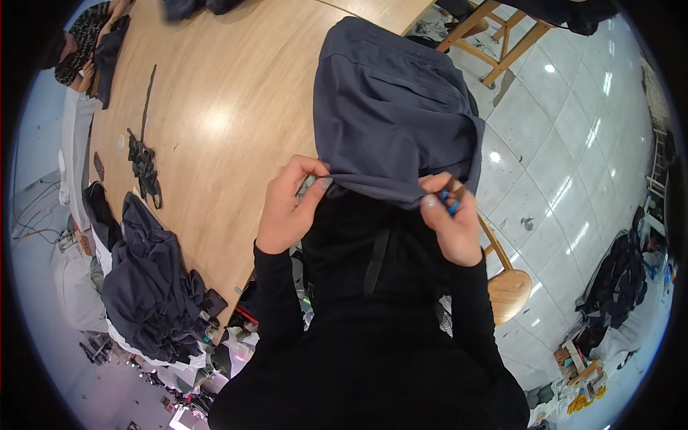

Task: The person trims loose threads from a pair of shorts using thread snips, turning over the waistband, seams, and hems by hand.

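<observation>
Dark grey shorts [390, 107] lie over the table's right edge, gathered waistband at the far end and a pocket slit below it. Their near hem is stretched between my two hands. My left hand [292, 204] pinches the hem's left end between thumb and fingers. At the other end my right hand [453, 218] is closed on the hem. A small blue object [450, 201] shows between the right-hand fingers; its kind is mostly hidden by them.
The wooden table [215, 165] carries a black cord bundle [145, 168]. Dark garments [154, 287] are heaped at left. Another person [82, 50] sits at far left. Wooden stools [507, 294] stand on the tiled floor [545, 172] at right, with more dark clothing [616, 276] beyond.
</observation>
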`<state>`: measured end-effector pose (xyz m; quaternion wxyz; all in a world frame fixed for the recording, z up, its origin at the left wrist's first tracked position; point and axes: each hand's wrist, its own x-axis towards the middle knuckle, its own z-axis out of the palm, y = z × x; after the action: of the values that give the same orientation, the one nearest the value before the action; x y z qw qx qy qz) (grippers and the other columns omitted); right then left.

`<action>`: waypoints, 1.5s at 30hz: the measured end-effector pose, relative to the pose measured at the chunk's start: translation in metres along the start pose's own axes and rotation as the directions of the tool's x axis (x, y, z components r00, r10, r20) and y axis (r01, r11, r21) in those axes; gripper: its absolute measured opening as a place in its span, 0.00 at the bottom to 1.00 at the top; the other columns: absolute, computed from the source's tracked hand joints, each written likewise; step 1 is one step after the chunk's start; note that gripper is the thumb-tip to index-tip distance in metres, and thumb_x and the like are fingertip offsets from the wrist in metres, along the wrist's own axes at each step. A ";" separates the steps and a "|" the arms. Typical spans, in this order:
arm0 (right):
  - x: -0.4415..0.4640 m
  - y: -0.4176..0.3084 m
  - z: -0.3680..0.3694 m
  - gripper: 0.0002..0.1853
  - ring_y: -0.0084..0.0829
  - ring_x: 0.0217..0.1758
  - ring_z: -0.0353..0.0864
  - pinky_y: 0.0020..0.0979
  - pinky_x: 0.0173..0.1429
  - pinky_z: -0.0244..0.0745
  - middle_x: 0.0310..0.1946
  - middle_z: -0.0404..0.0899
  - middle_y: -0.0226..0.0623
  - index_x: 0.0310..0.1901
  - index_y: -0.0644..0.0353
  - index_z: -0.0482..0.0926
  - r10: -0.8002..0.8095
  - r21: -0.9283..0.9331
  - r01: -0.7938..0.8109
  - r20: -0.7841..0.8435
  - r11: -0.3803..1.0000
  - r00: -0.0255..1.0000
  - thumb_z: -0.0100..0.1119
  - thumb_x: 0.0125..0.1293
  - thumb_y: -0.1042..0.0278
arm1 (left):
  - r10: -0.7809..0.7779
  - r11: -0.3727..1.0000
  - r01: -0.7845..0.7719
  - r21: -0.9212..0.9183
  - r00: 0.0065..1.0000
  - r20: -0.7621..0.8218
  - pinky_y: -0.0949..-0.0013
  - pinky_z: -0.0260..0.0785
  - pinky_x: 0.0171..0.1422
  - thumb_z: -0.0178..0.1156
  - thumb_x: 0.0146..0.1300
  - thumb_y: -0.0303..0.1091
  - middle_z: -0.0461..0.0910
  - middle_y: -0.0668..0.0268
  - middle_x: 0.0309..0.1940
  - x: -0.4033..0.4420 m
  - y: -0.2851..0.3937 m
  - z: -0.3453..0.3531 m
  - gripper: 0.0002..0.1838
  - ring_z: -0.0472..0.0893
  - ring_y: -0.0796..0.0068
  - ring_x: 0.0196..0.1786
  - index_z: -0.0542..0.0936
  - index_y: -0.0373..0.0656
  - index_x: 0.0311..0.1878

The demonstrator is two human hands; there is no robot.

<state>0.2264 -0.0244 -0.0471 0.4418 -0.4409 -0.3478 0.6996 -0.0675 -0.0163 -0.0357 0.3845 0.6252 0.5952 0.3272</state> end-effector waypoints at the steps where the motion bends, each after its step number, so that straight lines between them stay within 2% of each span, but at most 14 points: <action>1: -0.003 -0.008 -0.010 0.05 0.11 0.32 0.69 0.20 0.35 0.60 0.42 0.82 0.25 0.53 0.64 0.83 0.128 0.233 -0.120 -0.020 0.965 0.992 0.65 0.81 0.74 | -0.128 0.952 0.127 -0.279 0.992 0.017 0.67 0.69 0.53 0.68 0.75 0.26 0.83 0.69 0.42 0.000 0.005 0.004 0.08 0.82 0.73 0.45 0.80 0.44 0.52; 6: 0.005 -0.016 -0.026 0.09 0.12 0.34 0.80 0.17 0.27 0.60 0.43 0.86 0.30 0.60 0.60 0.80 0.154 0.496 -0.095 -0.080 0.863 0.985 0.63 0.84 0.70 | -0.297 0.233 0.284 -0.930 0.932 0.210 0.74 0.71 0.45 0.60 0.85 0.31 0.68 0.78 0.26 0.015 0.004 0.024 0.07 0.75 0.84 0.34 0.75 0.46 0.59; 12: -0.005 -0.007 -0.011 0.06 0.09 0.34 0.75 0.16 0.28 0.59 0.44 0.84 0.27 0.57 0.57 0.81 0.126 0.373 -0.073 -0.120 0.925 0.985 0.63 0.85 0.71 | -0.315 0.068 0.256 -0.964 0.923 0.223 0.68 0.82 0.51 0.58 0.86 0.32 0.78 0.72 0.31 0.012 -0.004 0.034 0.09 0.84 0.79 0.40 0.74 0.45 0.62; 18: -0.001 -0.006 -0.015 0.07 0.09 0.31 0.68 0.18 0.29 0.55 0.39 0.80 0.23 0.58 0.63 0.83 0.116 0.385 -0.081 -0.070 0.920 0.991 0.61 0.85 0.74 | -0.291 -0.142 0.106 -0.984 0.946 0.144 0.57 0.88 0.68 0.58 0.85 0.23 0.90 0.58 0.58 0.001 -0.017 0.043 0.15 0.91 0.67 0.60 0.78 0.37 0.69; 24: 0.002 -0.006 -0.017 0.09 0.09 0.29 0.64 0.20 0.29 0.52 0.35 0.77 0.21 0.58 0.67 0.85 0.126 0.308 -0.070 -0.165 0.949 0.978 0.59 0.86 0.75 | -0.184 -0.051 0.121 -0.991 0.975 0.129 0.55 0.88 0.73 0.55 0.83 0.18 0.83 0.53 0.70 0.012 0.012 0.041 0.26 0.89 0.60 0.66 0.71 0.36 0.81; 27: -0.004 -0.014 -0.019 0.10 0.13 0.32 0.74 0.21 0.32 0.65 0.38 0.85 0.26 0.56 0.68 0.88 0.143 0.208 -0.108 -0.163 0.972 0.976 0.59 0.84 0.77 | -0.190 -0.059 0.126 -0.990 0.972 0.135 0.62 0.87 0.68 0.61 0.79 0.18 0.89 0.58 0.61 0.009 0.012 0.043 0.27 0.91 0.67 0.57 0.75 0.34 0.79; 29: -0.020 -0.042 -0.005 0.12 0.21 0.38 0.87 0.25 0.42 0.77 0.42 0.93 0.34 0.55 0.66 0.92 -0.001 -0.407 0.014 0.032 0.913 0.999 0.61 0.79 0.81 | -0.181 0.617 0.256 -0.744 0.966 0.183 0.67 0.84 0.63 0.66 0.76 0.19 0.90 0.60 0.57 -0.001 0.021 0.017 0.26 0.91 0.70 0.55 0.79 0.36 0.76; 31: -0.026 -0.058 -0.005 0.16 0.26 0.46 0.93 0.28 0.50 0.82 0.41 0.96 0.37 0.54 0.62 0.94 -0.003 -0.460 0.134 0.274 0.878 0.962 0.64 0.71 0.87 | -0.218 0.903 0.264 -0.339 0.962 0.167 0.70 0.82 0.57 0.69 0.74 0.20 0.91 0.61 0.54 -0.012 0.014 -0.013 0.25 0.90 0.73 0.53 0.82 0.37 0.73; 35: -0.007 -0.068 -0.028 0.11 0.29 0.40 0.94 0.30 0.49 0.84 0.49 0.94 0.42 0.54 0.69 0.91 -0.163 -0.439 0.050 -0.223 0.897 0.961 0.63 0.76 0.80 | -0.175 0.985 0.173 -0.027 0.978 -0.114 0.71 0.79 0.52 0.72 0.72 0.22 0.90 0.63 0.52 -0.004 -0.002 -0.042 0.23 0.88 0.77 0.50 0.85 0.38 0.69; 37: 0.026 -0.071 -0.045 0.12 0.22 0.31 0.86 0.22 0.34 0.76 0.51 0.93 0.42 0.56 0.70 0.90 -0.275 -0.426 0.086 -0.406 0.901 0.872 0.63 0.81 0.73 | -0.140 0.990 0.134 -0.040 0.954 -0.267 0.70 0.79 0.52 0.72 0.73 0.24 0.90 0.63 0.54 0.015 0.006 -0.042 0.23 0.88 0.77 0.48 0.84 0.37 0.69; 39: 0.074 -0.066 -0.064 0.15 0.18 0.30 0.82 0.21 0.33 0.74 0.46 0.93 0.37 0.57 0.69 0.89 -0.281 -0.423 0.080 -0.437 0.903 0.854 0.71 0.77 0.68 | -0.186 0.979 0.140 -0.150 0.915 -0.359 0.70 0.79 0.51 0.73 0.74 0.26 0.90 0.63 0.56 0.052 0.018 -0.021 0.22 0.88 0.77 0.47 0.84 0.37 0.69; 40: 0.113 -0.036 -0.091 0.15 0.20 0.35 0.83 0.25 0.41 0.77 0.43 0.93 0.34 0.55 0.70 0.90 -0.508 -0.585 0.272 -0.285 0.764 0.813 0.74 0.74 0.68 | -0.180 0.975 0.115 -0.191 0.911 -0.372 0.71 0.78 0.47 0.75 0.72 0.27 0.91 0.63 0.53 0.075 0.018 -0.004 0.21 0.89 0.76 0.44 0.86 0.37 0.66; 43: 0.161 -0.038 -0.092 0.13 0.21 0.41 0.84 0.27 0.50 0.79 0.42 0.93 0.33 0.52 0.69 0.92 -0.205 -0.693 0.033 -0.167 0.720 0.964 0.74 0.72 0.70 | -0.108 0.993 0.115 0.015 0.966 -0.235 0.75 0.76 0.44 0.77 0.72 0.28 0.91 0.65 0.45 0.141 -0.028 0.032 0.14 0.86 0.79 0.40 0.89 0.35 0.58; 45: 0.144 -0.076 -0.072 0.10 0.20 0.43 0.84 0.26 0.51 0.78 0.39 0.91 0.31 0.50 0.67 0.93 -0.420 -0.764 0.198 -0.104 0.614 0.902 0.74 0.71 0.72 | -0.050 0.981 -0.023 -0.192 0.930 -0.365 0.75 0.76 0.45 0.76 0.73 0.26 0.89 0.68 0.42 0.146 -0.014 0.024 0.11 0.85 0.81 0.40 0.89 0.34 0.54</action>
<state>0.2845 0.1434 -0.0517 0.3842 -0.6052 -0.6068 0.3434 -0.0417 0.1270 -0.0665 0.3273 0.5083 0.6264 0.4920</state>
